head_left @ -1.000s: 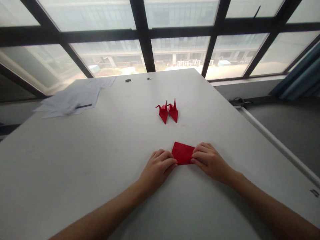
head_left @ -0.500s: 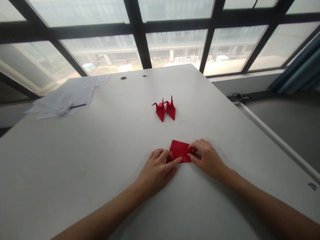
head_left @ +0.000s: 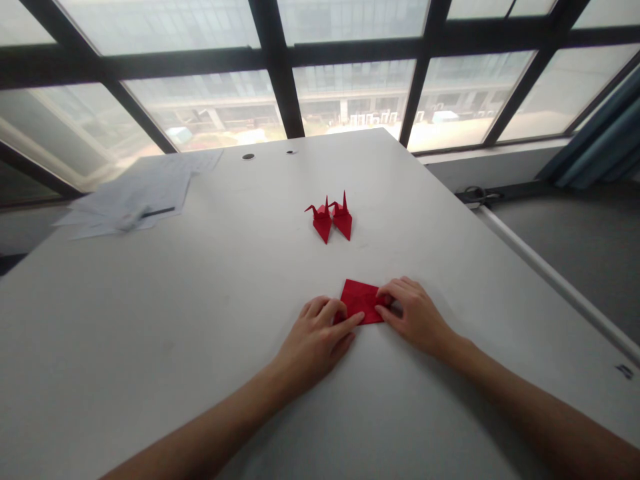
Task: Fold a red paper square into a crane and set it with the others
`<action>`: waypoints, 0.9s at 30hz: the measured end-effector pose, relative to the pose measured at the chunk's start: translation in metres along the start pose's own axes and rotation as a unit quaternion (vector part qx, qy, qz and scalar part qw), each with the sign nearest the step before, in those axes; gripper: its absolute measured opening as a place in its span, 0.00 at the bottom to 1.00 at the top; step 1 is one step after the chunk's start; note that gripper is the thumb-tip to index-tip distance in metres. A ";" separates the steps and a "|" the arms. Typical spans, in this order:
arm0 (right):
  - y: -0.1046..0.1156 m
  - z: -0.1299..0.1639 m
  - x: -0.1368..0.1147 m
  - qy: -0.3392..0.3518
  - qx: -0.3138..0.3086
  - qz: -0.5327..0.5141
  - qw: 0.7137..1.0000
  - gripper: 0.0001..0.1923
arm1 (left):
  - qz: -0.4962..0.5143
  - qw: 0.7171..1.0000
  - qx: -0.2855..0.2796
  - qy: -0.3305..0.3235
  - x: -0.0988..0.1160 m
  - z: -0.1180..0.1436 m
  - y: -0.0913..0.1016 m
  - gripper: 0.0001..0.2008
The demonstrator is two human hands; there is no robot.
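A folded red paper (head_left: 361,300) lies flat on the white table (head_left: 200,300) in front of me. My left hand (head_left: 315,340) presses its fingertips on the paper's left and near edge. From the other side, my right hand (head_left: 413,313) pinches the paper's right corner between thumb and fingers. Farther back, two finished red paper cranes (head_left: 331,219) stand side by side, apart from both hands.
A loose stack of white sheets (head_left: 130,197) with a dark pen (head_left: 157,212) on it lies at the table's far left. Two small holes (head_left: 247,157) sit near the far edge. Behind is a large window with dark frames (head_left: 277,67); floor lies to the right.
Both hands have closed in on the red paper: the left fingertips slid onto its near edge, and the right hand now pinches the right corner. The paper shows a smaller visible area.
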State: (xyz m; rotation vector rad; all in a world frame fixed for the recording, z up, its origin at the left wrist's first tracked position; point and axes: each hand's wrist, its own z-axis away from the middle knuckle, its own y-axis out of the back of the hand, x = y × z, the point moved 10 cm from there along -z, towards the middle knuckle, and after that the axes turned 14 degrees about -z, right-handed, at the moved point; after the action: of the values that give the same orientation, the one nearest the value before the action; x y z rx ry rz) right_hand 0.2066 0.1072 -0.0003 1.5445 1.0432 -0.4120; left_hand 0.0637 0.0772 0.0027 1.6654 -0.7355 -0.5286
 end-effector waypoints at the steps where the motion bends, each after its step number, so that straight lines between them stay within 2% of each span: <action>1: -0.001 0.000 0.000 0.000 0.000 0.001 1.000 0.05 | 0.002 1.000 0.003 0.000 0.000 0.000 0.001 0.18; 5: -0.001 -0.001 0.002 0.001 0.000 0.005 1.000 0.04 | 0.009 1.000 0.010 0.001 0.000 0.000 0.002 0.18; 8: 0.008 -0.001 -0.001 0.007 0.013 -0.001 1.000 0.01 | 0.009 1.000 0.012 -0.001 -0.001 0.000 0.003 0.19; 12: 0.021 0.010 -0.028 0.036 0.036 0.047 0.998 0.13 | 0.004 1.000 0.010 0.000 0.000 0.000 0.002 0.18; 13: 0.016 0.015 -0.037 0.045 0.018 0.073 0.996 0.17 | 0.003 1.000 0.009 0.001 0.000 0.000 0.002 0.18; 17: -0.031 0.047 -0.060 0.098 -0.124 0.146 0.977 0.37 | 0.005 1.000 0.005 0.005 0.000 0.000 0.001 0.16; 19: -0.043 0.059 -0.058 0.100 -0.144 0.165 0.971 0.44 | 0.006 1.000 0.002 0.007 0.000 -0.001 0.001 0.16; 21: -0.045 0.064 -0.051 0.093 -0.144 0.184 0.968 0.46 | 0.012 1.000 0.004 0.007 0.000 -0.001 0.002 0.17; 27: -0.020 0.067 -0.038 0.068 -0.108 0.240 0.962 0.41 | 0.023 1.000 -0.004 0.008 0.000 -0.002 0.002 0.18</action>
State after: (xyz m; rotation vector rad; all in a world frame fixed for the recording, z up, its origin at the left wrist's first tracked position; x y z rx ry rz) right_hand 0.1887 0.0292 -0.0022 1.5789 0.7503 0.1419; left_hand 0.0643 0.0780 0.0055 1.6394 -0.7573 -0.4852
